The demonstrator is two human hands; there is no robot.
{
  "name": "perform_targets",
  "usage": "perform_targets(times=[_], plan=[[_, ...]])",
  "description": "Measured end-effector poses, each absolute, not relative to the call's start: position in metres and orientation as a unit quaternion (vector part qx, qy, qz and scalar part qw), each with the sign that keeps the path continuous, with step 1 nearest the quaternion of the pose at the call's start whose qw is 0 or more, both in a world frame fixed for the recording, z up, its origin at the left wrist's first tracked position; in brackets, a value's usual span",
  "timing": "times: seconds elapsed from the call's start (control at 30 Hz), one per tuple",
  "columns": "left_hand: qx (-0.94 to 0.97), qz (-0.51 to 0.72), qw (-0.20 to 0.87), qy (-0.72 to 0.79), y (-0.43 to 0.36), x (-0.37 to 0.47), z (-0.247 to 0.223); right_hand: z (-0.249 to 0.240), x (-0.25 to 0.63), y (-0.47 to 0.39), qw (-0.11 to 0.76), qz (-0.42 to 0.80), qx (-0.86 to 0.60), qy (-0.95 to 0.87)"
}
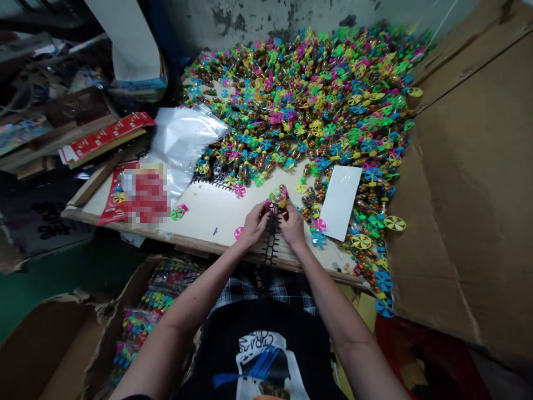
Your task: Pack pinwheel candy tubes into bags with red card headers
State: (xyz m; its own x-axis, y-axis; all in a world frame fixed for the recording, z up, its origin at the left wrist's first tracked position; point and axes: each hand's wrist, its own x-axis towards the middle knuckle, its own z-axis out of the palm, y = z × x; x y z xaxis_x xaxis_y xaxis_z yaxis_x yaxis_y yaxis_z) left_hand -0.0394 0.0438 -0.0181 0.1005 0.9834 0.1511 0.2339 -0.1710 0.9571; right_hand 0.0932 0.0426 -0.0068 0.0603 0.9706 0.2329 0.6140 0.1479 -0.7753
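Observation:
My left hand (255, 225) and my right hand (292, 225) are close together over the front of the table, fingers closed around a black plastic strip (271, 236) with comb-like teeth. The strip hangs down between the hands past the table edge. At its top, a few small fan toys (277, 195) in pink, green and yellow show between the fingertips. Exactly how they sit in the strip is hidden. More black toothed strips (216, 176) lie on the table to the left, partly under the toys. A loose green and pink fan toy (178, 212) rests near the front edge.
A big heap of candy-filled fan toys (300, 94) covers the back and right. A white card (341, 203) lies on it. Clear plastic bags (179, 141) and red printed cards (110, 136) are at left. A cardboard sheet (462, 183) walls the right. An open box (137, 300) holds packed bags below.

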Motion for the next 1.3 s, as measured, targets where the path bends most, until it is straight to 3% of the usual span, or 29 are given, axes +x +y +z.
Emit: perform_targets(times=[0.53, 0.67, 0.8, 0.93, 1.1, 1.3], plan=[[0.616, 0.474, 0.418, 0.471, 0.042, -0.049, -0.022, -0.001, 0.098, 0.036, 0.353, 0.223, -0.569, -0.709], [0.621, 0.445, 0.459, 0.452, 0.045, -0.067, -0.018, 0.009, 0.129, 0.050, 0.302, 0.278, -0.500, -0.763], [0.605, 0.416, 0.496, 0.464, 0.059, -0.082, -0.021, 0.016, 0.152, 0.073, 0.255, 0.306, -0.524, -0.753], [0.692, 0.372, 0.387, 0.483, 0.085, -0.078, -0.023, 0.018, 0.147, 0.082, 0.224, 0.290, -0.525, -0.768], [0.845, 0.224, 0.194, 0.446, 0.125, -0.063, -0.014, 0.016, 0.134, 0.076, 0.229, 0.275, -0.525, -0.772], [0.912, 0.167, 0.111, 0.359, 0.155, -0.063, -0.002, 0.013, 0.145, 0.093, 0.231, 0.265, -0.524, -0.776]])
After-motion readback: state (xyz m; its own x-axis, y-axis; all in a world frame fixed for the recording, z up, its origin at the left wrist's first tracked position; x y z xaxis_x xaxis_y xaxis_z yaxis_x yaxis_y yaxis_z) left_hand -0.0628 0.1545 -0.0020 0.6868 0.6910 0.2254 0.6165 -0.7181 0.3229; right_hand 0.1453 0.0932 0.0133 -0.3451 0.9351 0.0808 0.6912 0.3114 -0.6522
